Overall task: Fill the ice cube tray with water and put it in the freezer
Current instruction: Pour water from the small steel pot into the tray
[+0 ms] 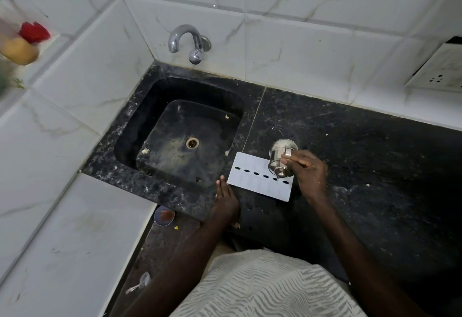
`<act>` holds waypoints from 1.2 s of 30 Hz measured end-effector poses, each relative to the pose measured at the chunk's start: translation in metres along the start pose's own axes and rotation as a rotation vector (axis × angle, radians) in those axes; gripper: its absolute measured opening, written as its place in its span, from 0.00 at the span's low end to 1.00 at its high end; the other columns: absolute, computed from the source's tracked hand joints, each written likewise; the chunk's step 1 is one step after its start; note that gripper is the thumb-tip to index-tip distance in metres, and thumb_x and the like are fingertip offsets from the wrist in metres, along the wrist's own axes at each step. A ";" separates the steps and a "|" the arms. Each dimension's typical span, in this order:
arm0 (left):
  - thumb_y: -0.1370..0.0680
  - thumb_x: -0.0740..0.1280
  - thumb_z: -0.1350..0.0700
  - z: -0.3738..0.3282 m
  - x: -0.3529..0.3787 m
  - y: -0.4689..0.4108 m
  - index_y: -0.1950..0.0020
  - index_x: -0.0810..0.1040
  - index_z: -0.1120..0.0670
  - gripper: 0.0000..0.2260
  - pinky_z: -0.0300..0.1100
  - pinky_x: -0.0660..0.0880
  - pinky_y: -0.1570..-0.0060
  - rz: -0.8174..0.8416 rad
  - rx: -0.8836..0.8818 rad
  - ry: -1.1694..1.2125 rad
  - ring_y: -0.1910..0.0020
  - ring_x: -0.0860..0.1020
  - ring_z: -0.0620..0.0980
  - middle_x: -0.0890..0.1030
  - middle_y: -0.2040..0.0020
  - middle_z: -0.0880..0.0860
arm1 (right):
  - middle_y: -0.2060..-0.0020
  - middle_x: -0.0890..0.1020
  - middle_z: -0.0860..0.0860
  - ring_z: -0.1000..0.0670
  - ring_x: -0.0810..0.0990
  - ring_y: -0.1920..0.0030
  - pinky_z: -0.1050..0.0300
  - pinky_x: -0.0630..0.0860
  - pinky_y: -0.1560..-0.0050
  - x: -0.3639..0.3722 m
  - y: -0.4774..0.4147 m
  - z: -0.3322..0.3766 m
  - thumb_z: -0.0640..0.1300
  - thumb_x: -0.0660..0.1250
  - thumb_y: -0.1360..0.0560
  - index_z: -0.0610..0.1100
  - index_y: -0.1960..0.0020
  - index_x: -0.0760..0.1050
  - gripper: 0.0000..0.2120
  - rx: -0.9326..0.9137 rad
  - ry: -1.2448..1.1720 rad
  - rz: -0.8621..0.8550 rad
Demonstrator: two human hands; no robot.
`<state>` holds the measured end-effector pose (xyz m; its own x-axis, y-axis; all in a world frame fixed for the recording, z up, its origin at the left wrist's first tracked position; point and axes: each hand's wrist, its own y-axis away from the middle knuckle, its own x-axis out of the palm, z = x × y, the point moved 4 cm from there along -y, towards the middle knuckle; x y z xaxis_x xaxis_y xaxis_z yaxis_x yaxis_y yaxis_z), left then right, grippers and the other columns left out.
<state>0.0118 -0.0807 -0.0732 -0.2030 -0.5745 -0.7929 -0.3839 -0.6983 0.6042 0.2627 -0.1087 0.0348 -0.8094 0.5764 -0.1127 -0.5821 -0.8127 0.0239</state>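
Pale striped cloth [262, 284] fills the nearest edge, and both bare forearms reach out from it over a black speckled stone counter [362, 166]. The left hand [225, 200] lies flat on that stone with its fingers straight and holds nothing; its fingertips stop just beside the corner of the ice cube tray [252, 179] farthest from the grip, and I cannot tell if they touch it. The right hand [308, 171] has its fingers and thumb wrapped round a small steel cup [281, 158], tipped over so that its lip points down. The white tray lies flat on the counter directly under the grip and runs away from it toward the left hand. A row of dark oval openings crosses its top, and the cup's lip hangs just over one close to the grip end. A thin trickle seems to fall there, though it is too fine to be sure. The filling step looks to be in hand, with the freezer step not yet begun and no freezer in view. By my reading the next move calls for shifting the lip along the row, away from the grip, with a slow pour so water does not run across the flat top. Beyond the tray, on the left hand's side, the black sink [140, 116] drops away, and farther off a chrome tap [186, 41] juts from the white marbled tiles.
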 end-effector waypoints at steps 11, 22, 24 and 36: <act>0.22 0.73 0.53 -0.001 0.002 -0.001 0.23 0.38 0.75 0.50 0.62 0.59 0.23 0.011 0.002 -0.010 0.22 0.38 0.74 0.31 0.25 0.72 | 0.53 0.86 0.48 0.48 0.86 0.51 0.53 0.81 0.49 0.007 -0.003 0.009 0.33 0.79 0.30 0.38 0.51 0.87 0.09 0.002 -0.004 -0.002; 0.22 0.72 0.53 0.000 0.001 0.000 0.23 0.39 0.74 0.49 0.62 0.58 0.23 0.014 -0.007 0.006 0.21 0.39 0.74 0.34 0.23 0.73 | 0.52 0.86 0.46 0.48 0.86 0.51 0.57 0.81 0.51 0.022 -0.002 0.018 0.33 0.80 0.31 0.37 0.50 0.87 0.10 -0.029 -0.010 0.045; 0.21 0.71 0.54 0.001 0.002 -0.001 0.23 0.39 0.74 0.47 0.63 0.60 0.23 -0.005 -0.002 0.016 0.21 0.39 0.74 0.30 0.25 0.72 | 0.53 0.86 0.46 0.48 0.86 0.52 0.59 0.81 0.51 0.024 -0.001 0.021 0.32 0.80 0.31 0.38 0.51 0.87 0.10 -0.033 -0.020 0.041; 0.21 0.72 0.54 0.001 0.002 -0.002 0.23 0.38 0.74 0.48 0.63 0.59 0.23 0.006 0.015 0.014 0.21 0.39 0.74 0.30 0.26 0.72 | 0.54 0.87 0.48 0.47 0.86 0.52 0.59 0.81 0.51 0.026 0.000 0.031 0.31 0.80 0.32 0.43 0.52 0.87 0.11 -0.039 -0.053 0.045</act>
<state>0.0110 -0.0802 -0.0760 -0.1925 -0.5845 -0.7882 -0.3965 -0.6884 0.6074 0.2392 -0.0906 0.0628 -0.8382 0.5421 -0.0595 -0.5425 -0.8400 -0.0111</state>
